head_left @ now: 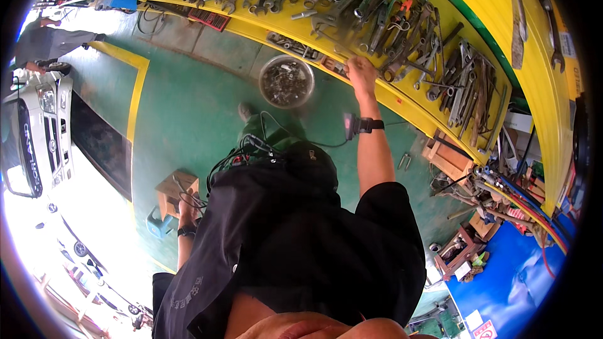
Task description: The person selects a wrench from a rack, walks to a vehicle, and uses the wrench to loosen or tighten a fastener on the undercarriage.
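Observation:
My right hand [362, 73] is raised at the front edge of a yellow tool shelf [282, 24], among many wrenches [339, 6]. Its fingers are curled, and what they grip, if anything, is blurred and unclear. A black device is strapped to that wrist. Just left of it, on the floor below the shelf, stands a round metal basin [286, 81] full of small metal parts. My left hand [188, 204] is low at my left side, closed around looped grey cable or wire [196, 198], beside a small wooden box or stool [168, 189].
At the left, a person in dark clothes [47, 44] stands near a white vehicle [53, 138] and a black mat [97, 138]. Wooden crates [452, 157], hoses [524, 207] and assorted parts crowd the right side, beside a blue surface [509, 276]. A blue object [157, 226] lies at lower left.

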A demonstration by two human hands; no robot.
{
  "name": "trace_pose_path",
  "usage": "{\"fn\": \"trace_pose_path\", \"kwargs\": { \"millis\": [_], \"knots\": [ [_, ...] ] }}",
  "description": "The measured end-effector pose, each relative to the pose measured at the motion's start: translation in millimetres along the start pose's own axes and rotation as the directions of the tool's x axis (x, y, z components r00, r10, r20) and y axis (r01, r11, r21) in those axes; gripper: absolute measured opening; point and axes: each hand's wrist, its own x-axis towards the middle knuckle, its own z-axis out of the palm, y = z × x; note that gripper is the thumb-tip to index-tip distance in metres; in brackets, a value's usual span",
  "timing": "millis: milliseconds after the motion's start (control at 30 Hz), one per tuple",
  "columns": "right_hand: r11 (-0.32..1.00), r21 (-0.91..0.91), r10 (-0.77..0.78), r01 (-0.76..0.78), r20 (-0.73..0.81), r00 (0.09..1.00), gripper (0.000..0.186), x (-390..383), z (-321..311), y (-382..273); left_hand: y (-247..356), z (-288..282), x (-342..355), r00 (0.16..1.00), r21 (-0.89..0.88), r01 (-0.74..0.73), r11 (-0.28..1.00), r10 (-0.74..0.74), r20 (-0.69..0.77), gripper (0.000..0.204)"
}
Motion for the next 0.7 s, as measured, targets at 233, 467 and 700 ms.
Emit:
{"fn": "trace_pose_path", "kwargs": {
  "millis": [233,467,700],
  "knots": [
    [0.867,-0.412,-0.305,0.281,0.005,0.952,0.02,23,27,-19,-1,-2,2,0.998,0.062,-0.004,0.998,0.007,-0.055,0.024],
    [0.384,-0.795,-0.333,0.469,0.354,0.874,0.036,73,61,-93,-16,-18,-1,0.996,0.018,0.023,1.0,-0.021,-0.085,0.029],
    [-0.07,-0.818,-0.212,0.57,0.571,0.793,0.037,108,75,-108,-36,-18,-13,0.994,-0.008,-0.001,1.0,0.0,-0.112,0.038]
  ]
}}
